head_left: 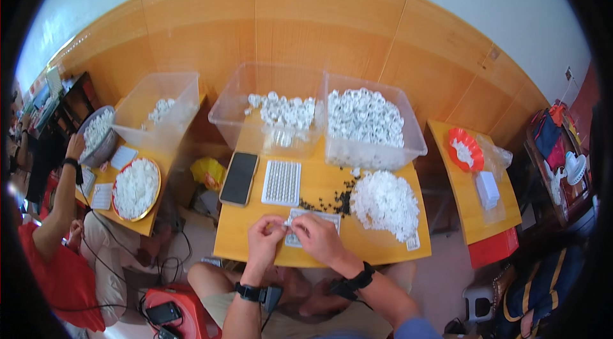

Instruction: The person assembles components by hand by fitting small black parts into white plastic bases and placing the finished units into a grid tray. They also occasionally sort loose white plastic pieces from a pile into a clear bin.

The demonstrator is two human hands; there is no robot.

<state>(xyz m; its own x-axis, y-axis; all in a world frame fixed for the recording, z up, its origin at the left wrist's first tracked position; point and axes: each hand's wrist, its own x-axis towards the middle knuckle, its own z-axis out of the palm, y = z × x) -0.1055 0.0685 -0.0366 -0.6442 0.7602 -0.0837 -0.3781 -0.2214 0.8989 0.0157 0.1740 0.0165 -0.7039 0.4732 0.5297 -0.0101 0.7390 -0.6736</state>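
Observation:
My left hand (264, 238) and my right hand (319, 238) meet over the near edge of the yellow table. Both are closed in a pinch on a small white plastic piece (288, 221), mostly covered by the fingertips. Beneath them lies a pale grey tray (330, 218), partly hidden by my hands. Beyond it is a white tray (281, 183) with rows of small round spots. Scattered small black parts (329, 203) lie past my right hand, beside a large heap of small white pieces (385, 203).
A phone (239, 178) lies at the left. Two clear bins (225, 108) (408, 141) with white round parts stand behind. At the left table, a co-worker's hand (75, 146) is by a grey bowl (102, 155). A red dish (465, 149) sits on the right table.

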